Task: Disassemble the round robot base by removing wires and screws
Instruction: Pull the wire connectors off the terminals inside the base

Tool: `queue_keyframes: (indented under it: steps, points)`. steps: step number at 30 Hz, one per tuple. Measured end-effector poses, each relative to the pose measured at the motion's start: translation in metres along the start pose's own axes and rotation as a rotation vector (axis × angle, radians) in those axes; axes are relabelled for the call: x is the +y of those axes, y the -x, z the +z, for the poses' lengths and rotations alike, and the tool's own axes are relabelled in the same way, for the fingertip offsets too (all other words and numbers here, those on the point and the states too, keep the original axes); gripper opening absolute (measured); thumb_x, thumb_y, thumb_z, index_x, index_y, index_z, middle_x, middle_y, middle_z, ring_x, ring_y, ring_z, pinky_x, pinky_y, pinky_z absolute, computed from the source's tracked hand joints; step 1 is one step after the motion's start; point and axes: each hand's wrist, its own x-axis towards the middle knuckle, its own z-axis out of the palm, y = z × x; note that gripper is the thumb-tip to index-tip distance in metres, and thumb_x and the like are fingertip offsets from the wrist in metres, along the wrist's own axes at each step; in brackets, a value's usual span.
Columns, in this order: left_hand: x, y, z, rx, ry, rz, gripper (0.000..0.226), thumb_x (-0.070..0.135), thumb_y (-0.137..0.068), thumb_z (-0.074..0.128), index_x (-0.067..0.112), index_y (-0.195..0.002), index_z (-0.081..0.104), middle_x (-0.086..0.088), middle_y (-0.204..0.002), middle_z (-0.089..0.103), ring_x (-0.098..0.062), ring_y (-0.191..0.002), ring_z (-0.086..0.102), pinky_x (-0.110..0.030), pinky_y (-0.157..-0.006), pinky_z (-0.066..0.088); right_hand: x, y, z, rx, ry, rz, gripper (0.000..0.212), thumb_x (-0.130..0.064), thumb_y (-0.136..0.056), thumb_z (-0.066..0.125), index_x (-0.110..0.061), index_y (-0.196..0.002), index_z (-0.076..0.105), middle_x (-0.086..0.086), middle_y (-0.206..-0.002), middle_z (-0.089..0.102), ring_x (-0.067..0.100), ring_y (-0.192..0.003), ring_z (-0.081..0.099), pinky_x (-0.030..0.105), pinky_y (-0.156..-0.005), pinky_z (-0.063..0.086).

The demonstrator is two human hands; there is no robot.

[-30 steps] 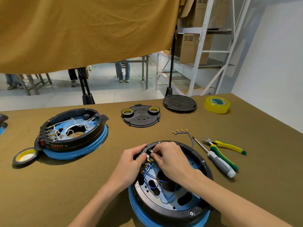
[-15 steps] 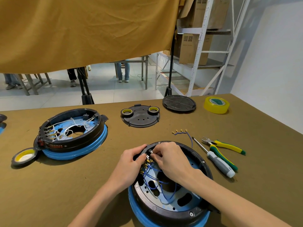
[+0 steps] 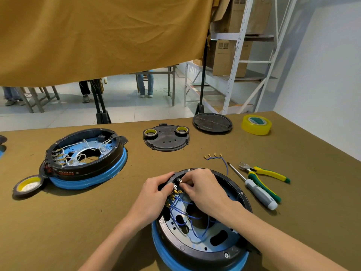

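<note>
A round robot base (image 3: 197, 249), black with a blue rim, lies open in front of me. Blue wires (image 3: 182, 218) with brass terminals run across its inside. My left hand (image 3: 152, 200) grips the base's left rim beside the terminal row. My right hand (image 3: 205, 190) reaches over the top edge and pinches a brass terminal (image 3: 180, 181) at that row. A removed blue wire bundle (image 3: 216, 158) lies on the table just beyond the base.
A screwdriver (image 3: 256, 189) and green-yellow pliers (image 3: 265, 173) lie to the right. A second base with white wires (image 3: 86, 155) sits at the left, with a tape roll (image 3: 27, 185) beside it. Two black covers (image 3: 166, 138) (image 3: 212, 122) and yellow tape (image 3: 256, 125) lie farther back.
Both hands stay at the terminal row with only slight finger movement. Nothing else on the table has moved.
</note>
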Motion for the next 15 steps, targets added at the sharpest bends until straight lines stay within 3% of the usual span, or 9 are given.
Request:
queue_keyframes:
  steps: [4, 6, 10, 15]
  points:
    - [0.0012, 0.0007, 0.0001, 0.0, 0.006, -0.011, 0.041, 0.02, -0.106, 0.054, 0.024, -0.146, 0.057, 0.01, -0.137, 0.065, -0.006, -0.127, 0.059, -0.043, -0.112, 0.048, 0.0011, 0.0043, -0.0042, 0.023, -0.001, 0.07, 0.018, -0.036, -0.093, 0.067, -0.023, -0.087, 0.078, -0.009, -0.074, 0.071, 0.006, -0.07, 0.065, 0.027, -0.064, 0.052]
    - [0.0012, 0.0016, 0.0008, 0.006, -0.003, -0.009, 0.041, 0.019, -0.106, 0.054, 0.024, -0.146, 0.057, 0.013, -0.136, 0.064, -0.003, -0.127, 0.059, -0.04, -0.113, 0.047, 0.0006, 0.0053, -0.0043, 0.005, 0.004, 0.076, 0.017, -0.035, -0.093, 0.065, -0.024, -0.084, 0.075, -0.009, -0.074, 0.07, 0.007, -0.07, 0.063, 0.026, -0.062, 0.048]
    - [0.0033, 0.002, 0.0, 0.006, -0.012, -0.004, 0.041, 0.02, -0.105, 0.055, 0.025, -0.146, 0.057, 0.019, -0.13, 0.063, 0.004, -0.124, 0.057, -0.032, -0.111, 0.047, 0.0016, -0.0006, -0.01, -0.072, -0.152, 0.128, 0.015, -0.028, -0.093, 0.068, -0.018, -0.087, 0.078, -0.007, -0.076, 0.072, 0.006, -0.07, 0.064, 0.026, -0.067, 0.052]
    - [0.0032, 0.0018, -0.0008, -0.004, -0.018, 0.0, 0.041, 0.02, -0.105, 0.055, 0.025, -0.146, 0.056, 0.026, -0.127, 0.061, 0.009, -0.123, 0.054, -0.031, -0.112, 0.045, 0.0013, -0.0034, -0.008, -0.114, -0.262, 0.236, 0.016, -0.024, -0.094, 0.07, -0.015, -0.083, 0.076, -0.006, -0.068, 0.065, 0.005, -0.06, 0.054, 0.02, -0.058, 0.042]
